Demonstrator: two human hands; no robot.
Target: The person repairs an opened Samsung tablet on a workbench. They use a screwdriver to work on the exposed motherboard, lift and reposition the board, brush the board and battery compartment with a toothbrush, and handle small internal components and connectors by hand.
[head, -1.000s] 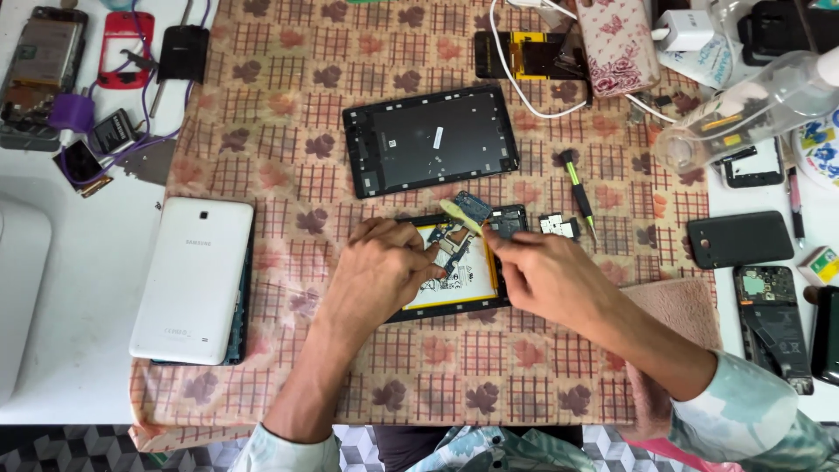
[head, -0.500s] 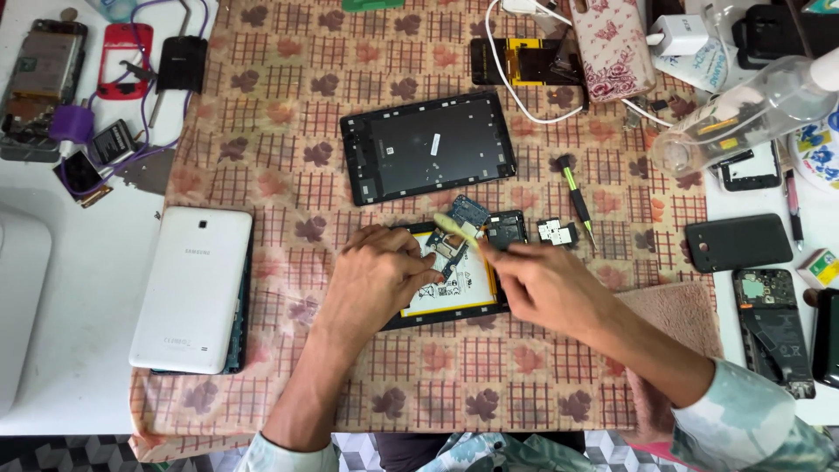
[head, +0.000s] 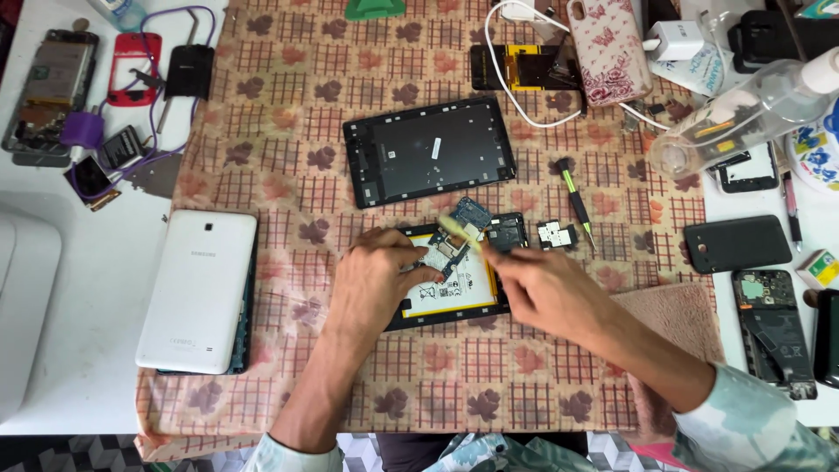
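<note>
Patterned brown cloth [head: 288, 114] covers a white workbench crowded with opened phones and spare parts.

Both hands work over an opened tablet [head: 454, 293] lying near the cloth's middle, its pale battery showing — the left hand [head: 380, 280] rests on the tablet's left part, fingers curled down onto a small circuit board [head: 446, 258], while the right hand [head: 542, 288] pinches a pale yellowish tool [head: 459, 229] whose tip angles up-left over the tablet's top edge. Just above lies a black tablet back frame [head: 428, 150]. A green-handled screwdriver [head: 577, 203] sits to the right, near small loose modules [head: 555, 234]. A white tablet [head: 199, 290] lies face down well to the left — apart from the hands.
</note>
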